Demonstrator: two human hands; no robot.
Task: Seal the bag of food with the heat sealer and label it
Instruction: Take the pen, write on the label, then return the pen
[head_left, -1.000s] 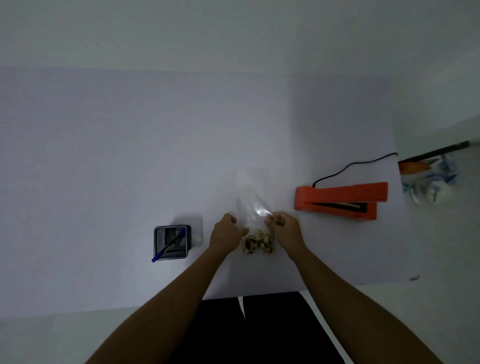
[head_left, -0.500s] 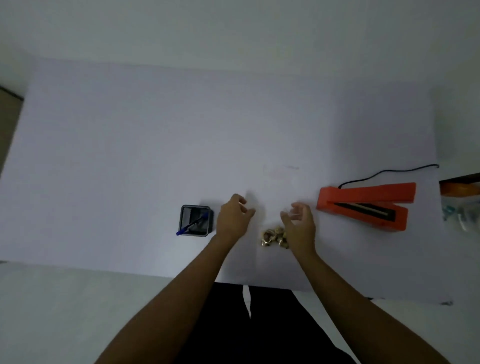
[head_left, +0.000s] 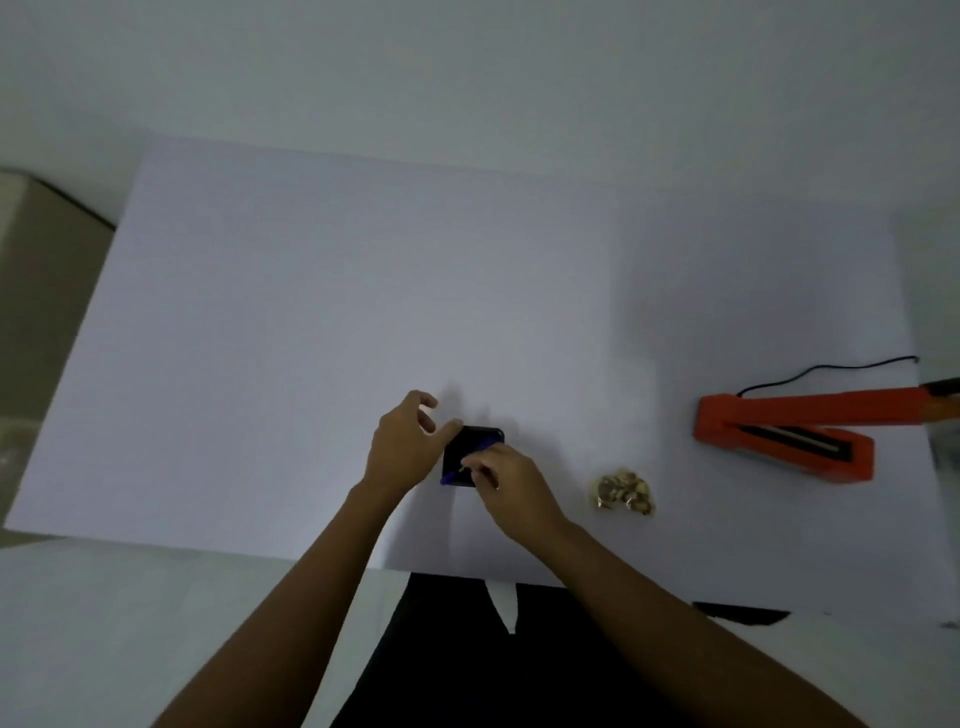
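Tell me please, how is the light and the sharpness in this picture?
Head view: dim and underexposed, so the black holder shows little detail; soft shadows beside both hands; the bag of food is slightly blurred; wide-angle lens bends the white sheet's edges; no strong glare.

No text, label, brand or number can be read anywhere (the picture is dim and fairly soft).

- Our two hands, the left hand and the right hand, cover much of the black pen holder.
- We cannot tell whether either hand grips anything.
- The heat sealer is cut off at the right edge.
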